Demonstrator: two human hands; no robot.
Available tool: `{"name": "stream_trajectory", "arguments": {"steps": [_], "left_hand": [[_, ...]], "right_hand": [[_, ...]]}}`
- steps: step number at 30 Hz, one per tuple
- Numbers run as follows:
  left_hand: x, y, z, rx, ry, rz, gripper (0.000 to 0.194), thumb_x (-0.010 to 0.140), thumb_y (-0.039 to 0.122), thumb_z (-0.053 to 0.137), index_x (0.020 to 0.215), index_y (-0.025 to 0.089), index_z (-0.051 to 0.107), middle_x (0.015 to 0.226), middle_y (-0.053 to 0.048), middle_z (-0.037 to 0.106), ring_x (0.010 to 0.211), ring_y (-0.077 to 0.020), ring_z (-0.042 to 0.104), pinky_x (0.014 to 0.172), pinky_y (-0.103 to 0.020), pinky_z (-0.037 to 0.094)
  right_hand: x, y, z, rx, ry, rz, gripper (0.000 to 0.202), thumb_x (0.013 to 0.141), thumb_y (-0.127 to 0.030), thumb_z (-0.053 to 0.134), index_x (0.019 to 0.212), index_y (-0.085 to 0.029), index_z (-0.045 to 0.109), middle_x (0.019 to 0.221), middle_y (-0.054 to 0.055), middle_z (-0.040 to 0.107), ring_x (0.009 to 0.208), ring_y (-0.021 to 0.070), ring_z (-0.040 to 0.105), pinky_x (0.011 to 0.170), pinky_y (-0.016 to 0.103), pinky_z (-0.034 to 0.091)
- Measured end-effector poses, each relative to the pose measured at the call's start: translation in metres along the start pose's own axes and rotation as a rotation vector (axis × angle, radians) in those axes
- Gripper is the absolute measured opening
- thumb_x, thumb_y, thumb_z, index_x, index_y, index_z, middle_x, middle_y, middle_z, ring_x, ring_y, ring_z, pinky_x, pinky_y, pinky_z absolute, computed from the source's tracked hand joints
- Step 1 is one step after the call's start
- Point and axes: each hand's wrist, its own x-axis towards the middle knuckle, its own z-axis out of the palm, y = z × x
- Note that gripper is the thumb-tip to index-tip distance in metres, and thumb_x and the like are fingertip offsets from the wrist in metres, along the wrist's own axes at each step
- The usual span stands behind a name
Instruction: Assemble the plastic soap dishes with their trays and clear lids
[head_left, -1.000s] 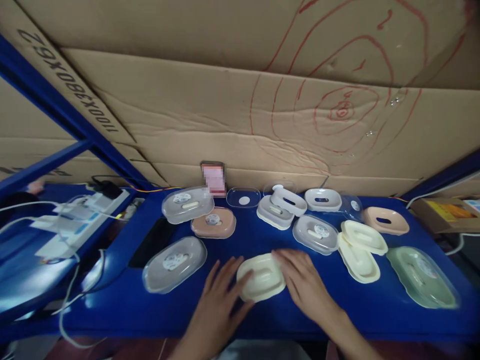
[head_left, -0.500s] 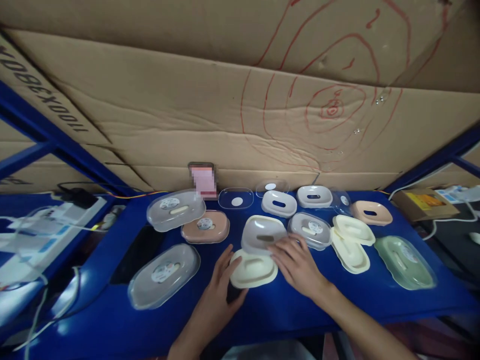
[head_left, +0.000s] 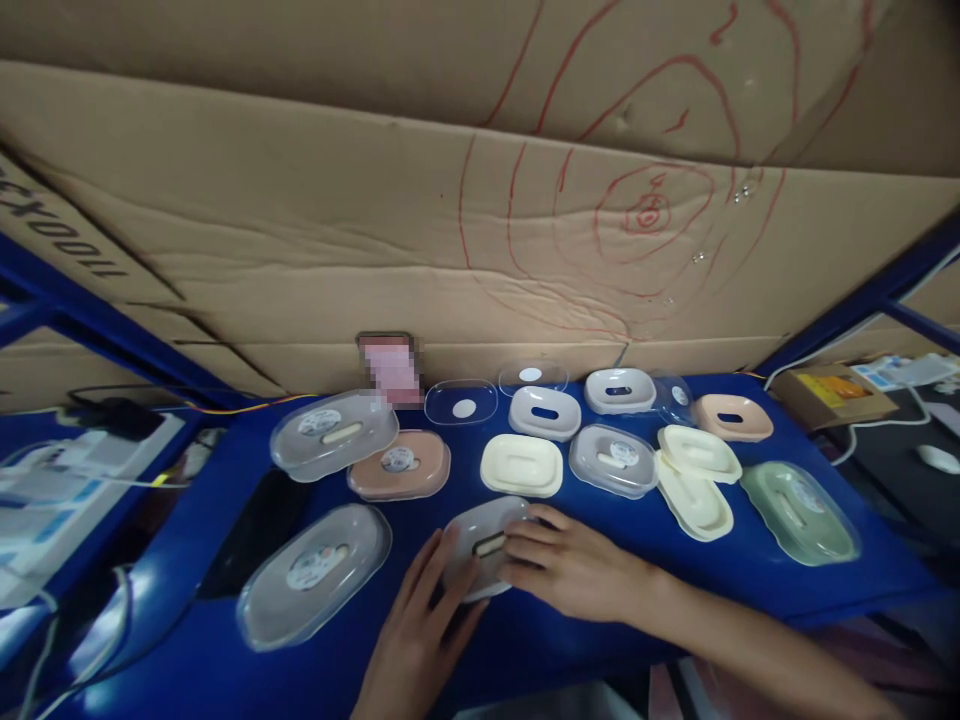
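1 gray dish (head_left: pixel 474 522) is sitting on the blue table (head_left: pixel 585 655) in the head view, near 1 cream tray (head_left: pixel 521 465). The left hand (head_left: pixel 422 630) is spreading its fingers at 1 end and the right hand (head_left: pixel 566 568) is bending its fingers over the other, but I cannot tell if they are gripping.

Cardboard wall (head_left: pixel 300 200) behind blue table (head_left: pixel 585 620)

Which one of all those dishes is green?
The green dish is furthest right on the blue table. No other is green: the rest are grey, cream or peach, and the grey dish is at the right grip.
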Motion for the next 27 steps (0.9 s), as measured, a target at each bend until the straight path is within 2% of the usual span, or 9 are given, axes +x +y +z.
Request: {"name": "stream_trajectory", "arguments": {"steps": [3,8,12,13,16,18,21,23,27], "left_hand": [[-0.001,0.0,0.001,0.046,-0.001,0.029,0.051,0.101,0.02,0.066,0.151,0.029,0.058,0.157,-0.01,0.06,0.15,-0.0357,0.053,0.107,-0.051,0.064],[-0.004,-0.003,0.002,0.082,0.001,0.065,0.053,0.102,0.019,0.064,0.153,0.029,0.057,0.154,-0.007,0.063,0.15,-0.035,0.053,0.105,-0.05,0.065],[-0.001,-0.003,0.001,0.05,-0.021,0.061,0.047,0.102,0.022,0.065,0.148,0.027,0.06,0.154,-0.009,0.063,0.15,-0.0349,0.053,0.107,-0.051,0.064],[0.0,-0.002,0.001,0.031,-0.026,0.049,0.045,0.101,0.023,0.066,0.146,0.027,0.062,0.155,-0.009,0.062,0.15,-0.0347,0.053,0.107,-0.051,0.064],[0.003,-0.002,0.001,-0.032,-0.044,0.008,0.044,0.099,0.025,0.071,0.142,0.028,0.063,0.155,-0.01,0.061,0.149,-0.0346,0.054,0.109,-0.052,0.063],[0.003,-0.002,0.002,-0.072,-0.053,-0.016,0.046,0.095,0.025,0.075,0.14,0.029,0.063,0.156,-0.011,0.059,0.149,-0.035,0.054,0.11,-0.055,0.061],[0.001,-0.003,0.003,-0.132,-0.043,-0.056,0.045,0.091,0.021,0.08,0.133,0.028,0.066,0.159,-0.012,0.055,0.149,-0.0354,0.053,0.112,-0.057,0.059],[-0.002,-0.003,0.004,-0.173,-0.044,-0.086,0.044,0.088,0.017,0.082,0.128,0.028,0.067,0.16,-0.011,0.052,0.15,-0.0351,0.052,0.115,-0.057,0.056],[-0.006,-0.003,0.003,-0.248,-0.075,-0.173,0.058,0.087,0.014,0.083,0.138,0.032,0.062,0.165,-0.01,0.045,0.147,-0.0318,0.055,0.117,-0.052,0.055]], "right_hand": [[0.007,-0.005,0.007,-0.072,-0.002,-0.055,0.022,0.106,-0.019,0.061,0.125,-0.014,0.071,0.123,0.01,0.077,0.12,0.0204,0.07,0.115,0.036,0.052],[-0.009,-0.018,0.04,-0.17,0.104,-0.029,0.036,0.105,-0.016,0.059,0.14,-0.009,0.065,0.136,0.013,0.073,0.135,0.025,0.064,0.125,0.043,0.046],[0.008,0.013,0.022,-0.024,0.135,-0.097,0.029,0.11,-0.028,0.057,0.132,-0.017,0.071,0.132,0.009,0.076,0.134,0.019,0.065,0.122,0.038,0.048],[0.021,0.027,0.013,0.008,0.137,-0.052,0.028,0.111,-0.028,0.054,0.131,-0.02,0.072,0.132,0.007,0.076,0.134,0.0177,0.065,0.121,0.038,0.048],[0.068,0.074,-0.005,-0.003,0.017,0.274,0.031,0.111,-0.023,0.05,0.136,-0.022,0.07,0.138,0.009,0.074,0.135,0.0188,0.063,0.116,0.039,0.048],[0.099,0.099,-0.004,-0.027,-0.002,0.371,0.029,0.106,-0.02,0.059,0.133,-0.015,0.07,0.137,0.016,0.072,0.135,0.0268,0.063,0.114,0.046,0.047],[0.125,0.118,0.009,0.005,-0.021,0.429,0.011,0.099,-0.012,0.066,0.105,-0.012,0.076,0.11,0.018,0.079,0.115,0.0291,0.071,0.109,0.047,0.046],[0.126,0.116,0.013,0.058,0.002,0.46,0.016,0.102,-0.012,0.06,0.096,-0.014,0.074,0.1,0.015,0.079,0.104,0.0259,0.072,0.108,0.044,0.046],[0.085,0.089,-0.005,0.194,0.141,0.538,0.033,0.115,-0.027,0.035,0.119,-0.018,0.066,0.112,0.011,0.074,0.107,0.0213,0.07,0.101,0.037,0.05]]}}
